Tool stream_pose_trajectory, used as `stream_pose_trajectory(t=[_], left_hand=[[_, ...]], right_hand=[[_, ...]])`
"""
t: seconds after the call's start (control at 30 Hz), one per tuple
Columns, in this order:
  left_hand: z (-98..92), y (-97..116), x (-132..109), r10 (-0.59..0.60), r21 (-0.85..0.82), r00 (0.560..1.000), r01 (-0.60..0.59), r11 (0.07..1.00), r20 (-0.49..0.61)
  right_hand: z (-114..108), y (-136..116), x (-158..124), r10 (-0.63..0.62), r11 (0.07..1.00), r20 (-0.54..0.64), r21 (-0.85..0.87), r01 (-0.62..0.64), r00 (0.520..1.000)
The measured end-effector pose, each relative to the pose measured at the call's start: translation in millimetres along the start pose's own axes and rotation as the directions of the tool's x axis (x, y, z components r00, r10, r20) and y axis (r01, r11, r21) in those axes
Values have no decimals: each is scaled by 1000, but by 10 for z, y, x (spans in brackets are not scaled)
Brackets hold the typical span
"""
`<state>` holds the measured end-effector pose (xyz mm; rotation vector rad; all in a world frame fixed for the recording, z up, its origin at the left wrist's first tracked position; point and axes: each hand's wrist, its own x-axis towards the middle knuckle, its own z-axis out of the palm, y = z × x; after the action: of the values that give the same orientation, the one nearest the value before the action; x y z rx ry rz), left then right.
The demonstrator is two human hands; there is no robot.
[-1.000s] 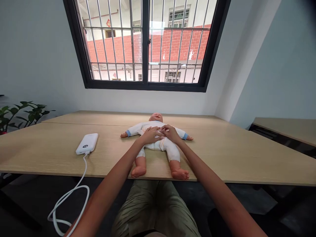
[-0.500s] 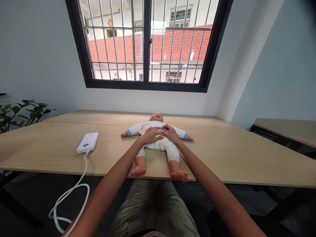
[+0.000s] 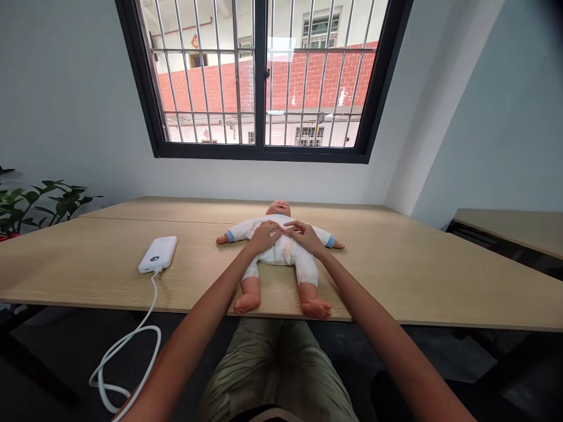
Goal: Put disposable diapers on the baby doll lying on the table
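We are laying our left hand [image 3: 264, 237] open and flat on the chest of a baby doll [image 3: 281, 252], and our right hand [image 3: 304, 237] is resting open beside it, with its fingers slightly curved. Neither hand is closing around anything, and the fingertips of the two hands are sitting close together over the middle of the doll's white onesie [image 3: 281, 249].

The doll is lying on its back near the middle of the table [image 3: 396, 281], with its arms stretched out to each side and its blue cuffs [image 3: 329, 242] showing. Its bare feet [image 3: 315, 309] are reaching almost to the near edge, and its head [image 3: 278, 208] is pointing toward the far edge.

Well to the left of the doll, a white power bank [image 3: 157, 255] is lying on the tabletop, and its white cable [image 3: 132, 346] is running over the near edge and looping down below the table. Our khaki trousers [image 3: 275, 369] are showing beneath that edge. Past the far left corner, a green potted plant [image 3: 30, 205] is standing against the wall, while a barred window [image 3: 264, 76] is looking out above the far edge. Another table [image 3: 505, 234] is standing off to the right.
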<state>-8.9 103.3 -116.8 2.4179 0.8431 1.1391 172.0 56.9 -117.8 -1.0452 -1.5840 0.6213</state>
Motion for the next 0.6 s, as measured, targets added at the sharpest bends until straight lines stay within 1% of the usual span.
stream_pose_trajectory(t=[0.03, 0.1, 0.2, 0.3, 0.4, 0.5, 0.6], left_hand=[[-9, 4, 3, -24, -49, 1000, 24, 999, -6], [-28, 7, 5, -70, -156, 997, 68, 986, -9], [-49, 5, 1, -108, -242, 994, 101, 965, -16], [-53, 4, -6, -99, -245, 995, 92, 965, -16], [-45, 4, -5, -81, -231, 997, 76, 970, -12], [-37, 6, 0, -58, -189, 998, 52, 981, -26], [-31, 8, 4, -46, -154, 998, 40, 987, -35]], right_hand=[[14, 6, -5, 9, 1000, 43, -3, -9, 999], [33, 9, -14, 22, 1000, 70, -6, -22, 997], [36, -26, -25, 11, 999, 15, -46, -10, 1000], [37, -91, -37, -45, 996, -48, -81, 41, 998], [52, -136, -49, -77, 997, -71, -11, 77, 995], [72, -148, -61, -75, 996, -82, 45, 79, 994], [85, -159, -75, -48, 993, -87, 100, 56, 995]])
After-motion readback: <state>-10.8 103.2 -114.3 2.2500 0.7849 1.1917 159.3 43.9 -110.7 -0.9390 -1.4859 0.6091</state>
